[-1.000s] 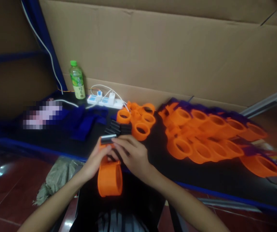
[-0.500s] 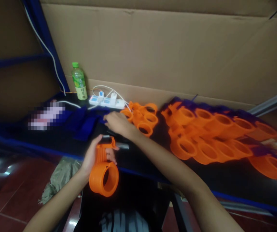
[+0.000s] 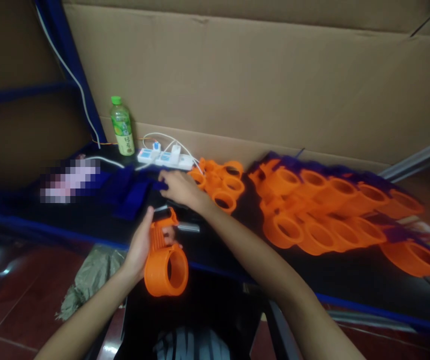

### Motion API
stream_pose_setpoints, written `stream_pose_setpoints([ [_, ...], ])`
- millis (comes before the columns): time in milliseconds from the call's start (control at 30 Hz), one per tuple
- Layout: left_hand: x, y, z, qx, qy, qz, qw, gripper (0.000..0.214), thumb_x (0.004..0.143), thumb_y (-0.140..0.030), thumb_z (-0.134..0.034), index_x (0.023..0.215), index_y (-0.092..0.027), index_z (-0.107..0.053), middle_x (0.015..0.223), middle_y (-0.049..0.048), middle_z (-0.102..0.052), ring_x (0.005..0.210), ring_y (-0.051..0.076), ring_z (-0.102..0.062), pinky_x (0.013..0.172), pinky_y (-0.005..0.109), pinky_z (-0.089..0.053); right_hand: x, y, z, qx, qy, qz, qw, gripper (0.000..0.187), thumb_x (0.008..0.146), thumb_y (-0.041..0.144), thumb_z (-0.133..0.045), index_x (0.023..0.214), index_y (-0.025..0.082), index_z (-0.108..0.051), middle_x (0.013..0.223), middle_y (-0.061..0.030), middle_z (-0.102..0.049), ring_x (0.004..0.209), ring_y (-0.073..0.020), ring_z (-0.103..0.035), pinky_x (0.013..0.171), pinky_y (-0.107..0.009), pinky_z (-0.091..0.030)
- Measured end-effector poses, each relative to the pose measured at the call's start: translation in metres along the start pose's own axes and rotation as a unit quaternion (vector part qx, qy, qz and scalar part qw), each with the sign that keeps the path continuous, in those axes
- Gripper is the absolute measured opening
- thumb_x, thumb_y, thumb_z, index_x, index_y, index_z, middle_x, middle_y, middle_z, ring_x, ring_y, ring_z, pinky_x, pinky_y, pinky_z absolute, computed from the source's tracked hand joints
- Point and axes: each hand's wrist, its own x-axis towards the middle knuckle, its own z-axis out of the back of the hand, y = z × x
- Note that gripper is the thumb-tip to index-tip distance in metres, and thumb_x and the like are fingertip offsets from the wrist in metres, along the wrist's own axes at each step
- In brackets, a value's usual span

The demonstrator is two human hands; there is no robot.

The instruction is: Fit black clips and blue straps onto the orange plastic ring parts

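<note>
My left hand [image 3: 140, 245] is closed around the ribbed grip of an orange plastic part [image 3: 166, 272]. This part has a wide ring at its lower end and a narrow top with a dark, shiny edge; it looks like a tape dispenser body. Farther back on the table, my right hand [image 3: 179, 187] has its fingers bent together at the edge of some dark blue flat pieces [image 3: 134, 197]. What lies between those fingertips is too dark to make out. A short silvery strip [image 3: 188, 227] shows just right of the held part's top.
Orange ringed parts stand in a small cluster [image 3: 222, 185] and in a larger stack [image 3: 320, 235] to the right. Along the cardboard wall [image 3: 237, 75] are a white power strip [image 3: 166, 158] with cables and a green-capped bottle [image 3: 122, 127]. A grey-green sack [image 3: 95, 272] lies below the table.
The orange part in my left hand has turned slightly, its ring shifting a little right and up. My right hand stays by the blue pieces, its fingertips moved slightly.
</note>
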Motion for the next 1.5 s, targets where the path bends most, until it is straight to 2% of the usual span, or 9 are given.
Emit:
stream_pose_setpoints([
  [67, 0.000, 0.001, -0.002, -0.003, -0.004, 0.000, 1.000, 0.063, 0.085, -0.073, -0.055, 0.072, -0.013, -0.064, 0.054, 0.0045, -0.060, 0.052, 0.019, -0.064, 0.061, 0.034, -0.060, -0.011, -0.006, 0.007, 0.059, -0.038, 0.001, 0.997, 0.041, 0.088, 0.027, -0.069, 0.128, 0.020, -0.064, 0.115, -0.0079, -0.070, 0.098, -0.0188, -0.065, 0.083, -0.028, -0.048],
  [167, 0.000, 0.003, -0.006, 0.005, -0.021, -0.046, 0.999, 0.044, 0.082, -0.055, -0.072, 0.092, -0.013, -0.066, 0.057, 0.0013, -0.062, 0.051, 0.015, -0.061, 0.063, 0.035, -0.061, -0.038, -0.018, 0.018, 0.260, -0.078, 0.007, 0.962, 0.036, 0.089, 0.030, -0.068, 0.123, 0.017, -0.068, 0.108, -0.0067, -0.070, 0.087, -0.0134, -0.063, 0.077, -0.026, -0.050],
  [267, -0.002, 0.004, -0.010, 0.011, -0.024, -0.087, 0.996, 0.040, 0.080, -0.034, -0.079, 0.110, -0.015, -0.063, 0.060, -0.0021, -0.063, 0.052, 0.012, -0.058, 0.067, 0.035, -0.061, -0.070, -0.026, 0.022, 0.432, -0.029, -0.006, 0.901, 0.039, 0.088, 0.035, -0.068, 0.123, 0.017, -0.068, 0.093, -0.0036, -0.068, 0.070, -0.0095, -0.058, 0.056, -0.020, -0.045],
  [333, -0.002, 0.004, -0.010, 0.015, -0.025, -0.095, 0.995, 0.038, 0.081, -0.033, -0.078, 0.110, -0.015, -0.062, 0.059, -0.0030, -0.061, 0.051, 0.011, -0.056, 0.065, 0.034, -0.060, -0.089, -0.030, 0.022, 0.474, -0.009, -0.020, 0.880, 0.041, 0.088, 0.036, -0.070, 0.125, 0.018, -0.067, 0.084, -0.0012, -0.065, 0.063, -0.0086, -0.054, 0.049, -0.018, -0.040],
  [567, 0.006, 0.006, -0.013, 0.035, -0.037, -0.096, 0.994, 0.033, 0.081, -0.034, -0.075, 0.106, -0.020, -0.057, 0.057, -0.0042, -0.058, 0.049, 0.012, -0.054, 0.059, 0.034, -0.060, -0.115, -0.029, 0.015, 0.404, -0.040, 0.008, 0.914, 0.039, 0.087, 0.030, -0.073, 0.125, 0.023, -0.069, 0.079, 0.0018, -0.062, 0.061, -0.0071, -0.050, 0.051, -0.018, -0.038],
  [733, 0.014, 0.006, -0.015, 0.063, -0.017, -0.103, 0.993, 0.027, 0.083, -0.036, -0.071, 0.099, -0.020, -0.056, 0.051, -0.0061, -0.054, 0.045, 0.011, -0.051, 0.058, 0.031, -0.058, -0.115, -0.032, 0.008, 0.331, -0.095, 0.069, 0.936, 0.038, 0.089, 0.032, -0.071, 0.127, 0.028, -0.069, 0.099, -0.0029, -0.068, 0.075, -0.0112, -0.060, 0.058, -0.021, -0.047],
  [1067, 0.010, 0.003, -0.008, 0.107, 0.013, -0.101, 0.989, 0.026, 0.088, -0.042, -0.067, 0.093, -0.019, -0.055, 0.047, -0.0075, -0.049, 0.041, 0.010, -0.049, 0.054, 0.029, -0.056, -0.123, -0.037, -0.006, 0.273, -0.121, 0.147, 0.943, 0.041, 0.092, 0.031, -0.069, 0.133, 0.028, -0.064, 0.116, -0.0063, -0.068, 0.088, -0.0140, -0.067, 0.077, -0.027, -0.059],
  [1300, 0.008, 0.005, -0.008, 0.120, 0.025, -0.104, 0.987, 0.027, 0.087, -0.039, -0.069, 0.101, -0.020, -0.056, 0.048, -0.0094, -0.047, 0.042, 0.009, -0.046, 0.056, 0.031, -0.059, -0.124, -0.037, -0.004, 0.195, -0.139, 0.190, 0.952, 0.037, 0.093, 0.031, -0.067, 0.130, 0.026, -0.065, 0.124, -0.0083, -0.066, 0.111, -0.0191, -0.066, 0.095, -0.033, -0.057],
  [1500, 0.007, 0.007, -0.008, 0.111, 0.032, -0.099, 0.988, 0.029, 0.082, -0.031, -0.072, 0.104, -0.019, -0.056, 0.051, -0.0108, -0.045, 0.043, 0.006, -0.040, 0.058, 0.031, -0.061, -0.124, -0.036, -0.006, 0.188, -0.149, 0.198, 0.950, 0.038, 0.095, 0.028, -0.065, 0.133, 0.026, -0.063, 0.126, -0.0079, -0.066, 0.110, -0.0176, -0.068, 0.095, -0.032, -0.058],
])
